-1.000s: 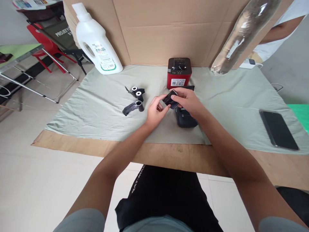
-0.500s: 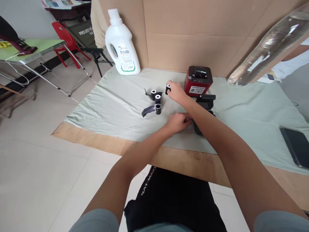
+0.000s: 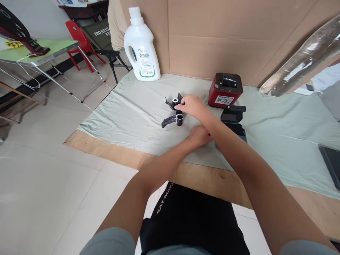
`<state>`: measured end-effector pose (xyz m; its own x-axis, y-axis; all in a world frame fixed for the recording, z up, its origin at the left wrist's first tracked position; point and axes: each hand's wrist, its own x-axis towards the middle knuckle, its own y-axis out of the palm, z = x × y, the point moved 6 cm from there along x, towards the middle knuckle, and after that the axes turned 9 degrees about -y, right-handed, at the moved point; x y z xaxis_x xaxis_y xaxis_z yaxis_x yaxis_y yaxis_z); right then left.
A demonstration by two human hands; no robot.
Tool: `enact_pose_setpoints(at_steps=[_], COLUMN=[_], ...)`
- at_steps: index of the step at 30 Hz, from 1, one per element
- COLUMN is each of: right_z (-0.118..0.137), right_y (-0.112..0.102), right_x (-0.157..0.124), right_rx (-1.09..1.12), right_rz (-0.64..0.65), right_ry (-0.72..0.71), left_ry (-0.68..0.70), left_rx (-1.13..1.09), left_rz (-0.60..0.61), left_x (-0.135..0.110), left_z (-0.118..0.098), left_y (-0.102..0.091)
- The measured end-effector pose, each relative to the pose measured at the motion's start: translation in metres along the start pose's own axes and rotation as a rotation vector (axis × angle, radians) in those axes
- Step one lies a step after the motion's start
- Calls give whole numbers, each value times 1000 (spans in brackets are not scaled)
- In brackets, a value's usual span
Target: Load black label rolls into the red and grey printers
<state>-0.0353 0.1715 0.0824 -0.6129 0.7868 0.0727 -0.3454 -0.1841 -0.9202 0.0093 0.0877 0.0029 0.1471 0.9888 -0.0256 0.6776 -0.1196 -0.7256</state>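
Note:
My right hand [image 3: 193,106] reaches over a cluster of small black rolls, its thumb and fingertips closed at the top of a middle black roll [image 3: 179,112] that they partly cover. Behind it stands a black roll with a white core [image 3: 175,101], loose black film sticking out around it. In front, another black roll [image 3: 180,120] has a crinkled strip trailing left. My left hand [image 3: 200,135] is curled at the left side of a dark lidded case [image 3: 235,128], whose lid is raised. My right forearm hides the left fingertips and part of the case.
A red and black box-shaped device [image 3: 225,90] stands behind the case. At the back left is a white detergent bottle [image 3: 142,49], against a cardboard wall [image 3: 202,42]. A clear plastic-wrapped bundle [image 3: 294,67] leans at right. A dark phone [image 3: 330,164] lies at the right edge.
My right hand has moved left and slightly down, from beside the red device to the rolls. The roll it held is no longer distinct. My left hand stays by the case. The view has shifted slightly.

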Motion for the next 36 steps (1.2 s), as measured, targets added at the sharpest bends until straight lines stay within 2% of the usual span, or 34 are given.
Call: enact_pose_setpoints(at_steps=[3,5,7,10,12,15,17,21,27,31,36], right_z=[5,-1,-18,-60,-97,-145,-163,-172,-170,-172,-170], right_y=[4,-8,-30,-62,-77,-80,-72,-60,-64,-69,-69], right_x=[-3,-17,-44,-106,-151,-201,-216,-209,-179,-174,-181], right_rx=[12,67,165,390,487,533,510,376,263,223,275], right_rz=[27,-69,-216,-357,-435,-485,-463,-387,-234,-264,-296], right_ry=[-14,-62,-129,-202,-164,-87,-41,-7,-50,-20,-84], left_ry=[30,35,35,38,35,50,65,98,147,139,128], left_rx=[-14,-32,-68,-159,-202,-223,-223,-222,-205,-183,-147], left_rz=[-17,-34,-60,-96,-109,-134,-143,-152,-121,-102,-86], left_x=[0,-1,-1,-2,-2,-3,-4,-4,-6,-8,-8], left_z=[1,2,2,2,2,1,0,-1,-6,-9,-9], left_y=[0,-1,-3,-6,-7,-7,-7,-5,-5,-6,-5])
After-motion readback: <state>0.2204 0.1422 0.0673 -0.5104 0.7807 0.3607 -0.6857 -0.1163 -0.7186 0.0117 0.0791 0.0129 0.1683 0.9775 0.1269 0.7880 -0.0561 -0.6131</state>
